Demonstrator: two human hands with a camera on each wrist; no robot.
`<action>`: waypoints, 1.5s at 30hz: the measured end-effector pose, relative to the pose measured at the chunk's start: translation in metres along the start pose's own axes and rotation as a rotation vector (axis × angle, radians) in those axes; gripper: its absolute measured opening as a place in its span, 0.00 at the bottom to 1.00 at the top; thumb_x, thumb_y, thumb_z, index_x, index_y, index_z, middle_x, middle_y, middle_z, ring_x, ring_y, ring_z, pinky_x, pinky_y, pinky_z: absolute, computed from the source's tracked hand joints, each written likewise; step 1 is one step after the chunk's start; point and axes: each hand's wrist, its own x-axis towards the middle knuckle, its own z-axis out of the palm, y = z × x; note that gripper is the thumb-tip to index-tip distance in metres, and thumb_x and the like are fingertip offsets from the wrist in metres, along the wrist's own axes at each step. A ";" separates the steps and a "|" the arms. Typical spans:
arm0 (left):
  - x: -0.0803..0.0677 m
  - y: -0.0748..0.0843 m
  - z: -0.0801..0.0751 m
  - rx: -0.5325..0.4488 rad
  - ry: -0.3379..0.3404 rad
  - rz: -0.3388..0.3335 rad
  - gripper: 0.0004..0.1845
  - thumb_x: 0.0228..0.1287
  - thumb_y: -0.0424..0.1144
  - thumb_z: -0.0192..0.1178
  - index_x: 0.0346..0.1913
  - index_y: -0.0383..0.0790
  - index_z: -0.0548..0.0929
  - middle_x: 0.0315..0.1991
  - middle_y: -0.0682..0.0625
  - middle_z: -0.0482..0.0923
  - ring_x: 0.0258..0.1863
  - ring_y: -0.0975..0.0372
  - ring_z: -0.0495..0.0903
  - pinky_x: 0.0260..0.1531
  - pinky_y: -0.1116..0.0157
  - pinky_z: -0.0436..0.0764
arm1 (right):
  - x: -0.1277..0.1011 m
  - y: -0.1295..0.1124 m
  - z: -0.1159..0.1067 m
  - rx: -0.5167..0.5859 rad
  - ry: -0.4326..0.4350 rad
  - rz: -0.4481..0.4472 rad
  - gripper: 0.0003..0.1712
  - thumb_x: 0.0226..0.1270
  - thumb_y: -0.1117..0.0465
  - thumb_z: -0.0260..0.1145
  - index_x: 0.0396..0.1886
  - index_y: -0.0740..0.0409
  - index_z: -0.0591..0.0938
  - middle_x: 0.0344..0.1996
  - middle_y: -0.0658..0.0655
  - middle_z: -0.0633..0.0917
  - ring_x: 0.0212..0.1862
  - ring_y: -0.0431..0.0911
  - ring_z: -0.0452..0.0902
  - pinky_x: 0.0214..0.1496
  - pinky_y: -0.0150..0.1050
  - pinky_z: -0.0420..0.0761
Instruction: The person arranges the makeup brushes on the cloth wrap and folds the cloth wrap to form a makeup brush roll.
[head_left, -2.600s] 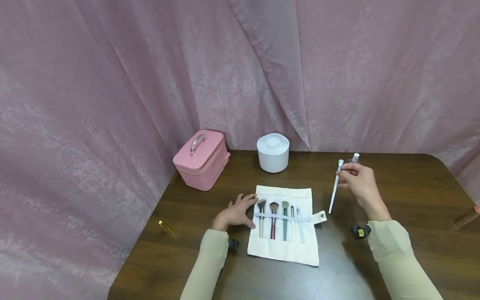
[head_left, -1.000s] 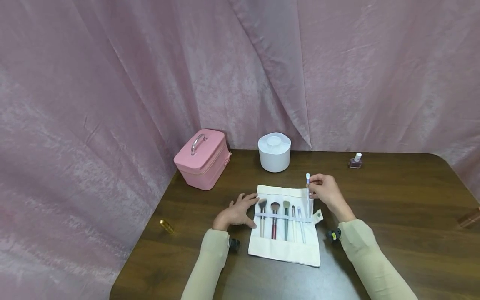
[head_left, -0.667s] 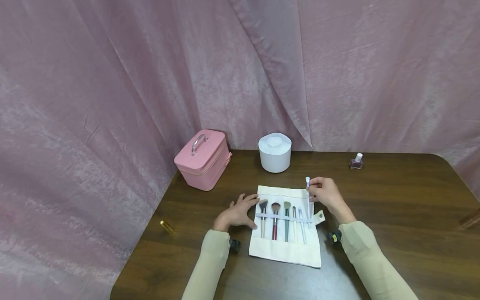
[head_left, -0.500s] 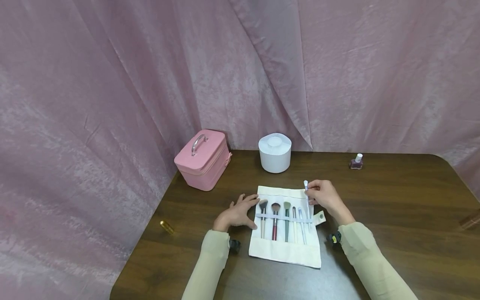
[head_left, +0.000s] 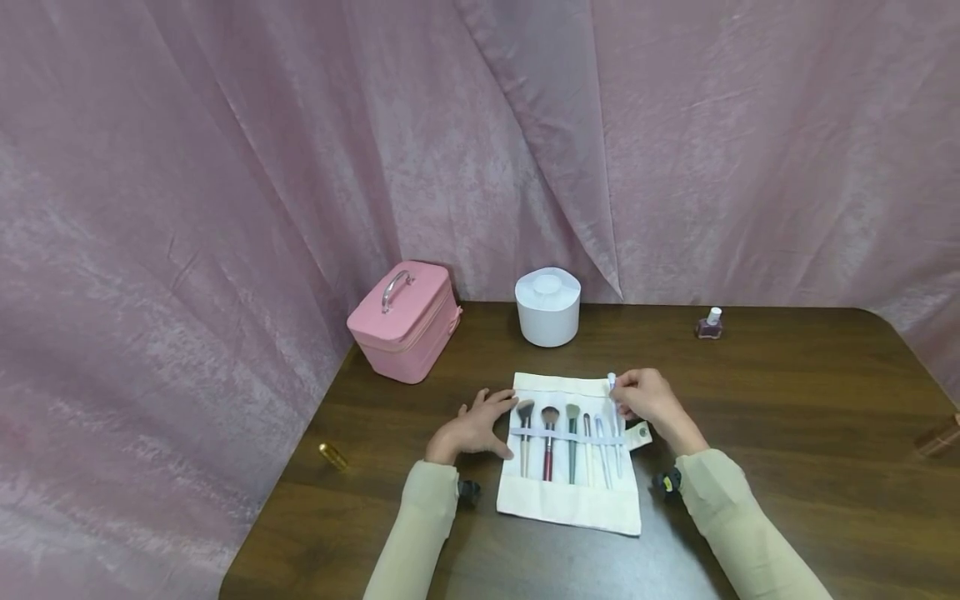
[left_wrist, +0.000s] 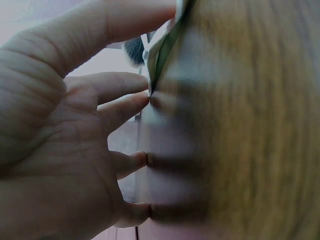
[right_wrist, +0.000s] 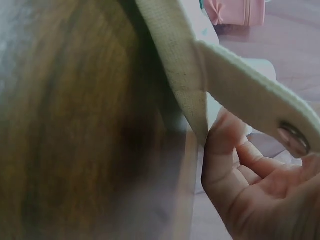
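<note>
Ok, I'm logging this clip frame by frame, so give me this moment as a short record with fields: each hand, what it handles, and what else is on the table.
left hand: fingers spread, resting at the left edge of the brush roll
right hand: pinches the white brush at the roll's right end
in the roll: five other brushes under the elastic band
on the table: pink case, white container, nail polish bottle, gold tube

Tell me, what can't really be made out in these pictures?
- White brush: the right hand covers part of it in the head view; the grip itself is unclear.
- Gold item at the table's left edge: too small to identify.
- Object at the right: cut off by the frame.
- Both wrist views: blurred wood fills them, showing only the brush roll's edge.
</note>
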 end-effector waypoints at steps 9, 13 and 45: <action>-0.001 0.000 0.000 -0.003 -0.003 0.010 0.48 0.53 0.36 0.77 0.78 0.43 0.65 0.80 0.48 0.52 0.79 0.42 0.37 0.69 0.33 0.41 | -0.002 0.001 0.001 -0.080 0.014 0.024 0.10 0.66 0.66 0.62 0.37 0.71 0.82 0.20 0.55 0.78 0.23 0.43 0.74 0.26 0.36 0.75; -0.001 0.001 0.000 -0.004 -0.001 0.005 0.48 0.53 0.36 0.78 0.77 0.42 0.65 0.80 0.48 0.52 0.79 0.43 0.38 0.69 0.33 0.42 | -0.004 0.001 0.000 -0.109 0.019 0.028 0.10 0.66 0.64 0.63 0.35 0.70 0.83 0.19 0.54 0.78 0.23 0.44 0.73 0.27 0.37 0.73; 0.001 -0.001 0.001 0.013 0.009 0.000 0.47 0.54 0.37 0.78 0.77 0.42 0.65 0.80 0.49 0.52 0.79 0.43 0.39 0.70 0.33 0.43 | -0.010 0.008 -0.001 -0.335 -0.075 0.015 0.17 0.58 0.60 0.70 0.11 0.56 0.79 0.12 0.45 0.64 0.19 0.41 0.58 0.24 0.34 0.59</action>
